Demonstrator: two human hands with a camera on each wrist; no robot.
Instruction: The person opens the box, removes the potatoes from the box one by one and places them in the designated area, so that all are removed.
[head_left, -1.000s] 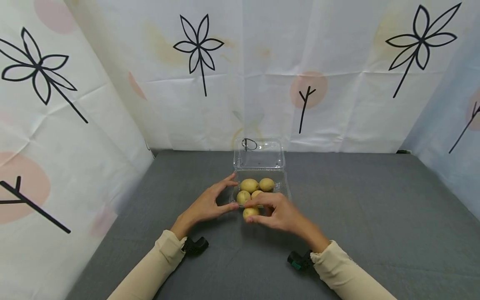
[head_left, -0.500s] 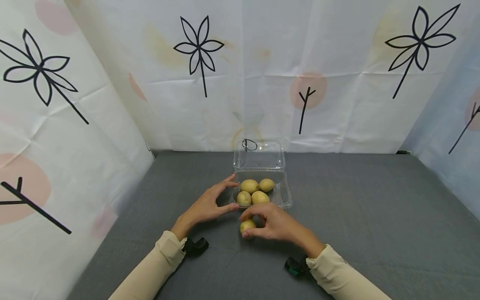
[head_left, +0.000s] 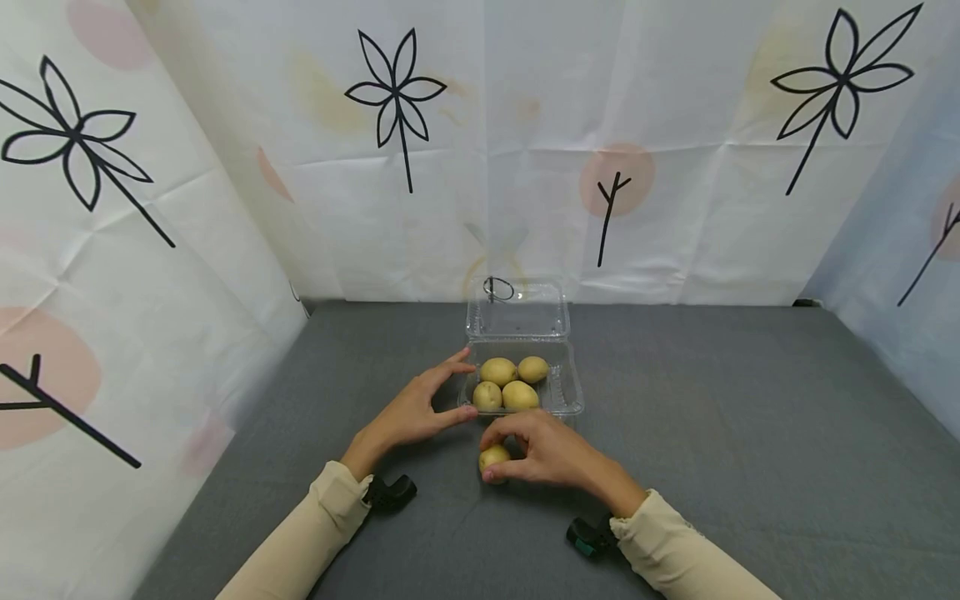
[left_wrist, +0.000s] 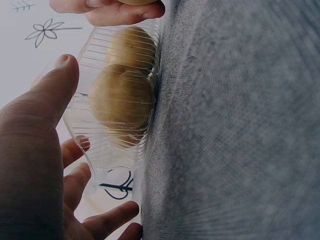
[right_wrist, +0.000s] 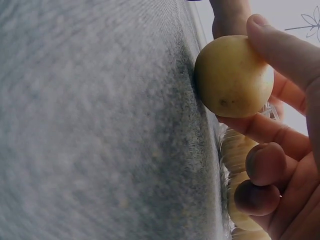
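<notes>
Between the thumb and fingers of my right hand (head_left: 551, 452) is a small yellow potato (right_wrist: 234, 77), held at the cloth just in front of a clear plastic clamshell box (head_left: 570, 398). My left hand (head_left: 411, 408) stands at the box's left side with straight, spread fingers. Its thumb is by the front left corner and the fingertips reach along the left rim. Several potatoes lie in the box, among them a front right one (head_left: 520, 396) and a back left one (head_left: 498, 372). In the left wrist view, potatoes (left_wrist: 122, 97) show through the ribbed wall.
The box's clear lid (head_left: 517, 310) stands raised at the back, near the white printed curtain (head_left: 675, 233). Grey cloth (head_left: 712, 433) covers the table. A black wrist device (head_left: 390, 493) sits on the left wrist, and another (head_left: 588, 537) on the right.
My right hand has brought the potato from the box's front edge toward me and down to the cloth, uncovering the front right potato. My left hand has stayed in place.
</notes>
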